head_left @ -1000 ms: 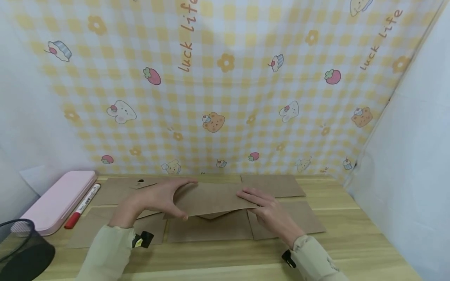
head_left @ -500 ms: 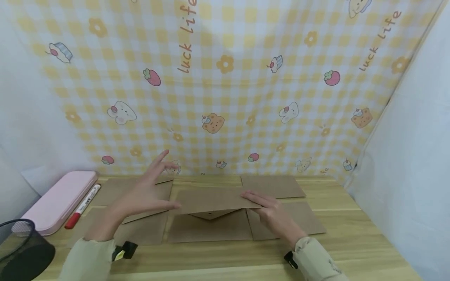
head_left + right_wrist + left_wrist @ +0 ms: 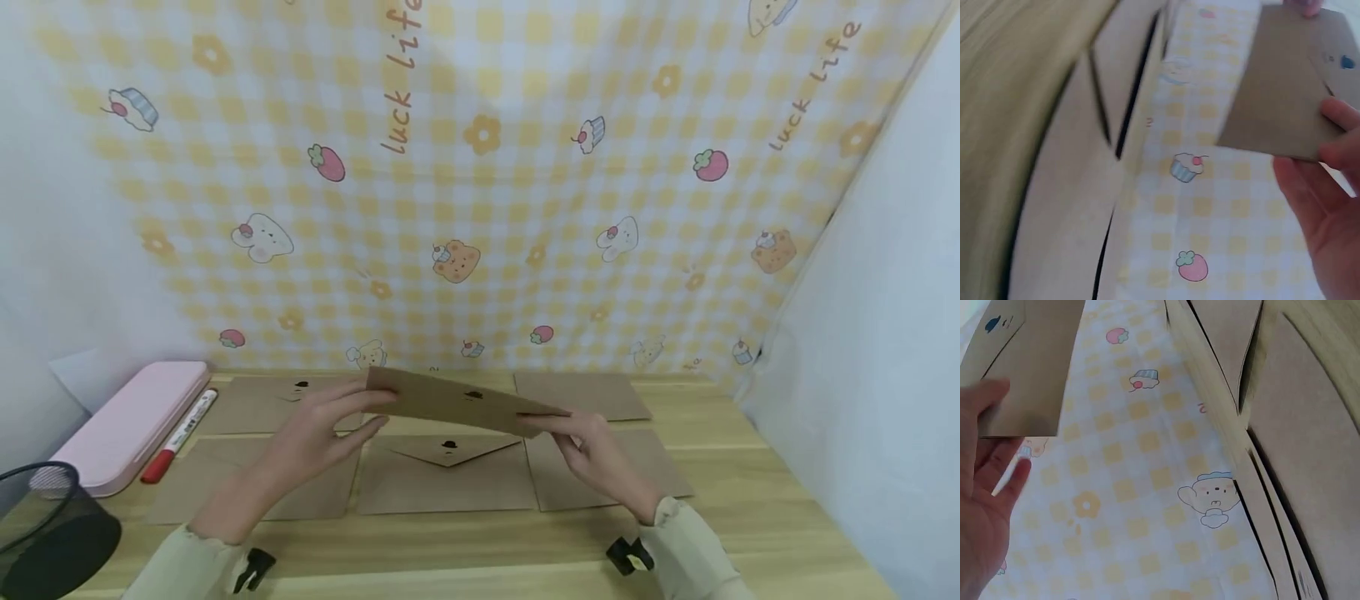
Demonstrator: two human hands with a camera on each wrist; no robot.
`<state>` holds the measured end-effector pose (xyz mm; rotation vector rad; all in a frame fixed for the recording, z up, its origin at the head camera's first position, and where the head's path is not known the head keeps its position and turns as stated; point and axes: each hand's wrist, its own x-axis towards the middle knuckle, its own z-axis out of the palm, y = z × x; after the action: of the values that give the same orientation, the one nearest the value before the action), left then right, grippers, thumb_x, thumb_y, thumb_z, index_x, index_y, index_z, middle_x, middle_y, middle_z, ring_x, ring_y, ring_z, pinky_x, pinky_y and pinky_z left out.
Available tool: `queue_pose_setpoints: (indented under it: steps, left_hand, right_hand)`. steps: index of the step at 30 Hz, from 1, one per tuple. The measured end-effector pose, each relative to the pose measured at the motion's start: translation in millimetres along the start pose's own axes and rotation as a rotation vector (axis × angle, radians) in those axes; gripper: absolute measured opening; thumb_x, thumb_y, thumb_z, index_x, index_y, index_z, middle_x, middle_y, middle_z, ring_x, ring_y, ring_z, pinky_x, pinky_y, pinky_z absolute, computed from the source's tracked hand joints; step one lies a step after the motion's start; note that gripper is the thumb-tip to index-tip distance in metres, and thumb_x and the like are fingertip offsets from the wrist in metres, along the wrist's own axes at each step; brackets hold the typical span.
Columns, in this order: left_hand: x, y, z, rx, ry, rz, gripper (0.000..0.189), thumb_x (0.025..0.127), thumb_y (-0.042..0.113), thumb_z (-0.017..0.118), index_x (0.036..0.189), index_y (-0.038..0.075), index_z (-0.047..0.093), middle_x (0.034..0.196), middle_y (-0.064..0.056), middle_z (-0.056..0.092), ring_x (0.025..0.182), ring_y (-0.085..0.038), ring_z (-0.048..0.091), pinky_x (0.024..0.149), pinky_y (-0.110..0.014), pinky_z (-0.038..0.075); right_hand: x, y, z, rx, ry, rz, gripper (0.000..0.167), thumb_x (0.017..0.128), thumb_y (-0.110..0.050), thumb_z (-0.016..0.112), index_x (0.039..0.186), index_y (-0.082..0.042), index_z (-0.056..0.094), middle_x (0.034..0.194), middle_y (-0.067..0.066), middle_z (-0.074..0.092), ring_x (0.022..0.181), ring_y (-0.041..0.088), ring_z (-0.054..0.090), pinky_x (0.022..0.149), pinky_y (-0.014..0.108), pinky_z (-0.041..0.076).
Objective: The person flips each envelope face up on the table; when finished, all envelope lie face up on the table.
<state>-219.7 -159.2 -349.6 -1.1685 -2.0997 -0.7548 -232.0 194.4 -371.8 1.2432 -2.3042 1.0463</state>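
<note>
A brown kraft paper envelope (image 3: 442, 404) is held tilted above the table, its left end higher, with a small hat mark on its flap. My left hand (image 3: 303, 442) pinches its left end; in the left wrist view the thumb lies over one face of the envelope (image 3: 1041, 381), the fingers behind. At the other end my right hand (image 3: 600, 458) grips the envelope (image 3: 1272, 94) between thumb and fingers. Directly below lies another envelope (image 3: 450, 490), flap and hat mark facing up.
More envelopes lie flat in two rows: front left (image 3: 311, 500), front right (image 3: 611, 475), back left (image 3: 251, 407) and back right (image 3: 581, 396). Left of them are a red-capped marker (image 3: 180, 435), a pink case (image 3: 131, 425) and a black mesh holder (image 3: 63, 533). A checked cloth (image 3: 480, 208) hangs behind.
My left hand let go of the envelope, moved away left, then came back and took its left end. The envelope has been raised and tilted, and its flap side now shows.
</note>
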Motion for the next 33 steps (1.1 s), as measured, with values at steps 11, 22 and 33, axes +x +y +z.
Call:
queue_pose_setpoints:
  steps: [11,22,33]
  left_hand:
    - [-1.5,-8.7,4.0,-0.04,-0.09,-0.261,0.044,0.078,-0.004,0.071,0.119,0.01,0.065,0.084,0.001,0.067,0.057,0.002,0.053,0.048,-0.016,0.045]
    - [6.9,-35.3,24.8,0.085,-0.301,-0.557,0.037,0.085,0.007,0.066,0.122,0.01,0.062,0.098,-0.003,0.066,0.057,-0.003,0.048,0.047,-0.022,0.042]
    - [15.8,-63.6,46.8,0.045,-0.468,-0.736,0.035,0.088,0.004,0.06,0.123,0.006,0.06,0.101,-0.015,0.065,0.044,-0.01,0.04,0.042,-0.026,0.038]
  right_hand:
    - [15.1,-5,-9,0.288,-0.039,0.296,0.031,0.093,0.012,0.042,0.12,0.008,0.057,0.088,0.019,0.058,0.066,0.018,0.057,0.064,0.039,0.054]
    - [47.4,36,15,0.087,-0.149,0.409,0.038,0.085,-0.004,0.065,0.122,-0.003,0.059,0.111,0.011,0.059,0.064,0.013,0.052,0.049,0.027,0.046]
    - [65.6,64,41,-0.178,-0.223,0.463,0.027,0.084,-0.002,0.066,0.112,-0.001,0.065,0.109,0.012,0.063,0.076,0.016,0.057,0.063,0.029,0.048]
